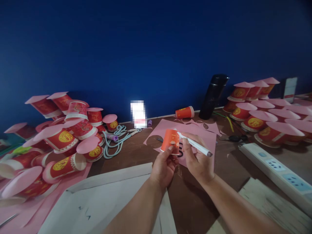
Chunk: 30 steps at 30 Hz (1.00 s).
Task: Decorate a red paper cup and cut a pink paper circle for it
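A red paper cup (pixel 170 140) with gold print is held up over the middle of the table, gripped from below by my left hand (pixel 163 167). My right hand (pixel 198 159) is closed around a white marker (pixel 198 146) with a dark end cap. The marker's tip end meets the cup's upper right edge; whether it touches the surface, I cannot tell. Beneath both hands lies a cut pink paper sheet (pixel 209 143) with round holes. Scissors, partly hidden behind the cup, show a black handle (pixel 180 150).
Red cups with pink paper discs crowd the left (pixel 58 136) and right (pixel 263 120). A black flask (pixel 214 96), stacked cups (pixel 184 112) and a lit phone (pixel 138 113) stand along the blue wall. A pale cable (pixel 119 143), power strip (pixel 275 167) and white board (pixel 104 198) lie nearer.
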Each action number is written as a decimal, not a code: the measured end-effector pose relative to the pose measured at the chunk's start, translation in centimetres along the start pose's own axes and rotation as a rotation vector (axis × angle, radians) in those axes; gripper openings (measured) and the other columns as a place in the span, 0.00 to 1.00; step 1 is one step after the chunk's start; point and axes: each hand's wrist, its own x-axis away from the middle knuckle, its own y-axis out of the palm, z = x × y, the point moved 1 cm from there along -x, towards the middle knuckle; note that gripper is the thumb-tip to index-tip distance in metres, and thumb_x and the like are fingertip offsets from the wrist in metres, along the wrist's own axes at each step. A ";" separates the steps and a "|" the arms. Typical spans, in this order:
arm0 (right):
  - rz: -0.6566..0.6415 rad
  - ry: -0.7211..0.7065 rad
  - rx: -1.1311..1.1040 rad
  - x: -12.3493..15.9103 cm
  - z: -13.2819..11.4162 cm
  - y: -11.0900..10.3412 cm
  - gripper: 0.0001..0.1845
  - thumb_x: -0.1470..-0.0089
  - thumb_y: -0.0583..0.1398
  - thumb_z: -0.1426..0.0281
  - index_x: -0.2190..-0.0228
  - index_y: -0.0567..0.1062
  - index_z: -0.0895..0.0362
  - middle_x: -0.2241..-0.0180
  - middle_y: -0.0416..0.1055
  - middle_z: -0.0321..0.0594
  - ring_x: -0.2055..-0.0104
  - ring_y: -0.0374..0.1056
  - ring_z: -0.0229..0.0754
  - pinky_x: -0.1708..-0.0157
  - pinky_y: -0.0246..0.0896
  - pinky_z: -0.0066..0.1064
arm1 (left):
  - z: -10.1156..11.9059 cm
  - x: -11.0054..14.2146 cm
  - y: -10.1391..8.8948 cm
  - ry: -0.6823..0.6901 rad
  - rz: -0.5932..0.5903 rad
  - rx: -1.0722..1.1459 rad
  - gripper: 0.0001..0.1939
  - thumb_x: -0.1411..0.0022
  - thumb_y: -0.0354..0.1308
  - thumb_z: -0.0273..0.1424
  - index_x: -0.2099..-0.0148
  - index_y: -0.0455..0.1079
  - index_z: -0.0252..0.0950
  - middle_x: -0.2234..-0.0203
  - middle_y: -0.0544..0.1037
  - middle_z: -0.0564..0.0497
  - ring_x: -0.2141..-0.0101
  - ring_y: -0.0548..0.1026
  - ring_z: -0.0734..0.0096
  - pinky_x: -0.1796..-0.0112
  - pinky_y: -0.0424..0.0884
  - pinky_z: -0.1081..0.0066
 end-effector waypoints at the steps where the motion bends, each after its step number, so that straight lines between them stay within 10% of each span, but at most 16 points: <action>1: 0.001 -0.003 -0.002 0.0 0.0 0.0 0.11 0.40 0.55 0.73 0.56 0.73 0.56 0.61 0.74 0.44 0.59 0.70 0.43 0.57 0.68 0.38 | -0.1 0.0 0.0 0.013 -0.012 -0.029 0.11 0.51 0.68 0.30 0.64 0.75 0.30 0.73 0.76 0.50 0.77 0.68 0.82 0.74 0.65 0.79; 30: 0.001 -0.008 0.007 0.0 -0.3 -0.2 0.11 0.40 0.55 0.71 0.56 0.73 0.55 0.62 0.74 0.44 0.60 0.70 0.44 0.58 0.68 0.39 | -0.8 0.9 0.8 0.224 0.126 -0.547 0.17 0.53 0.66 0.41 0.71 0.72 0.31 0.84 0.67 0.55 0.81 0.62 0.80 0.77 0.57 0.76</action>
